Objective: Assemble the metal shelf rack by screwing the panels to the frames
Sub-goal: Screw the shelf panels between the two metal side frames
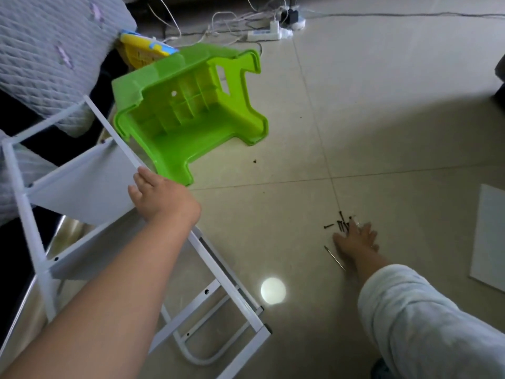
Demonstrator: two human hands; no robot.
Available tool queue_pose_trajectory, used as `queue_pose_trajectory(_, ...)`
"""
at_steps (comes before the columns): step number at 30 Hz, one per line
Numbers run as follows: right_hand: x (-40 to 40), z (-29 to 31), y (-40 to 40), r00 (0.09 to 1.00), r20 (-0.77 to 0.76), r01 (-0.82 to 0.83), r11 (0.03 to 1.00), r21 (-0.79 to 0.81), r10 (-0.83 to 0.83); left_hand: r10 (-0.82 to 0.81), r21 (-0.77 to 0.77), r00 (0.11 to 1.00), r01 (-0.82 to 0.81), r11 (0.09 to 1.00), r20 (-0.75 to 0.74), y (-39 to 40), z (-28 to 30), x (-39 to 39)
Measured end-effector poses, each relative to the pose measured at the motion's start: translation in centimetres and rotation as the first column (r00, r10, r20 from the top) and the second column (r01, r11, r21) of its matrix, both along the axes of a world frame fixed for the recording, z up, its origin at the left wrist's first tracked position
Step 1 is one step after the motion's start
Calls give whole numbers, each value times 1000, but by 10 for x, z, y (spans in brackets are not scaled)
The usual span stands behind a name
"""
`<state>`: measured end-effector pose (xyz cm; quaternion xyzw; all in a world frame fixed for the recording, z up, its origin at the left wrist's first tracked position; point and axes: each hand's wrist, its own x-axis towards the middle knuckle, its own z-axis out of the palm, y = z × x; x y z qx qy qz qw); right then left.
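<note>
Pale tiled floor [382,119], dim room, one round spot of light near the rack's foot.

Right hand [355,239]: reaching low to the tiles, fingers spread and fairly straight, tips among a small scatter of dark screws [343,224]. Whether a screw is pinched between the fingertips I cannot tell; the blur hides it. One screw lies apart to the left of the pile. Just beside the thumb side of this hand, a thin screwdriver shaft [334,257] lies on the floor, slanting toward the viewer. Arm in a light sleeve [426,318].

Left hand [157,196]: fingers curled over the near edge of a white shelf panel [87,184], gripping it where it meets the frame rail. Bare forearm runs back to the lower left.

Metal shelf rack [218,272]: white, lying tilted on its side, part assembled. Two panels sit between the frames on the left; the lower end, toward the viewer, is open frame with crossbars and a curved foot bar. Screw holes show on the crossbars.

Farther out: a green plastic stool [191,110] tipped on its side, just beyond the left hand and touching the rack's upper rail. Behind it a yellow basket [136,50] and quilted grey bedding [49,50]. A loose white panel [489,236] lies flat at the right edge, well apart from the screws. A power strip [263,35] with tangled cables lies along the far wall.
</note>
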<state>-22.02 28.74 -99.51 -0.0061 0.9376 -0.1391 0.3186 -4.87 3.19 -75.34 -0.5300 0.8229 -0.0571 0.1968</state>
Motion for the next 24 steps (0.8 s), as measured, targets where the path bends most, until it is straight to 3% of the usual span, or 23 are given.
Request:
queue_pose_trajectory(6,0,-6,15,994,29,109,994,19,-109,-24,9,999,24,1000,-32,-4,-1,5)
queue_pose_trajectory(9,-1,-10,24,999,3,51,998,37,-51,-23,8,999,23,1000,-34,-4,0,5)
queue_pose_trajectory(13,1,-9,22,995,-69,-63,982,177,76,-32,4,999,32,999,-26,-3,-1,4)
queue_pose_trajectory(20,-13,3,-2,977,-113,-158,969,191,182,-14,-4,1000,14,1000,-26,-7,-3,3)
queue_pose_trajectory(24,0,-2,0,980,-121,-140,979,147,158,-15,-16,1000,15,1000,-18,-7,-4,0)
